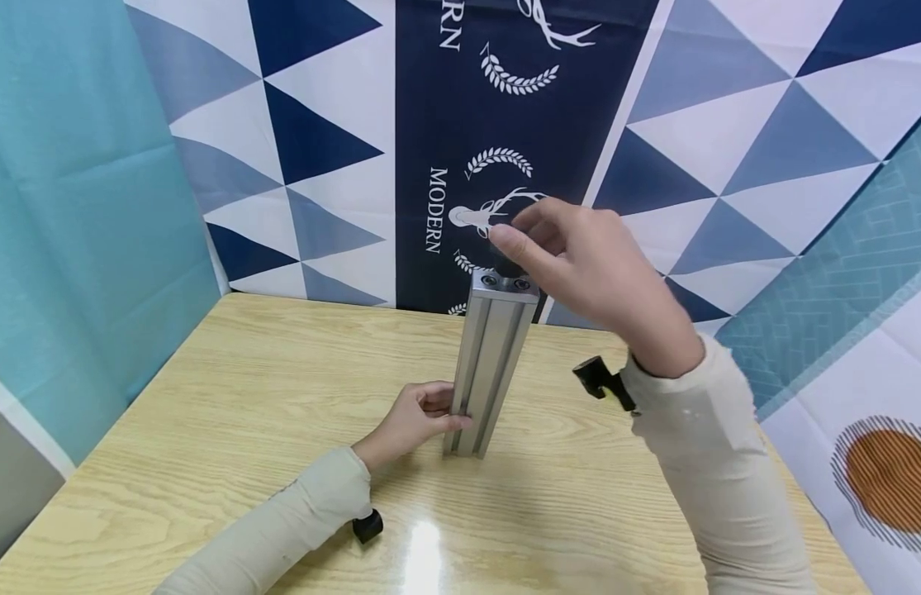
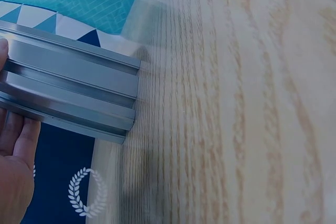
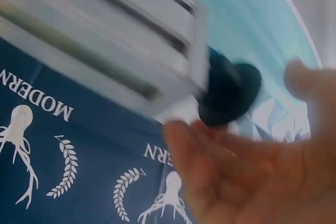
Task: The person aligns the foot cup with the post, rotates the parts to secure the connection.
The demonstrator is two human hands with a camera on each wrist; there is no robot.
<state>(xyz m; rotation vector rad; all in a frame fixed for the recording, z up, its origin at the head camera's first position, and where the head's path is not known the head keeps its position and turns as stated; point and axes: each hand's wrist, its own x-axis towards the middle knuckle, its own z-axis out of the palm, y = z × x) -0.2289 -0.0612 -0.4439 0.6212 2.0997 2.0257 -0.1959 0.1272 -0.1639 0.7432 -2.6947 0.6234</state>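
A silver grooved aluminium profile (image 1: 486, 355) stands upright on the wooden table, with a metal plate fixed by screws on its top. My left hand (image 1: 411, 420) grips it near the base, thumb across the front and fingers at the side and back; the left wrist view shows the lower end of the profile (image 2: 73, 77) at the tabletop. A black knob (image 3: 231, 90) sticks up from the plate. Around it hovers my right hand (image 1: 590, 256), fingers loosely bent and thumb apart from the knob; whether the fingertips touch it is hard to tell.
The wooden table (image 1: 282, 364) reaches back to a patterned cloth (image 1: 319, 165) hung behind the profile. A teal cloth (image 1: 66, 190) hangs at the left. Black wrist mounts (image 1: 594, 377) stick out from the sleeves.
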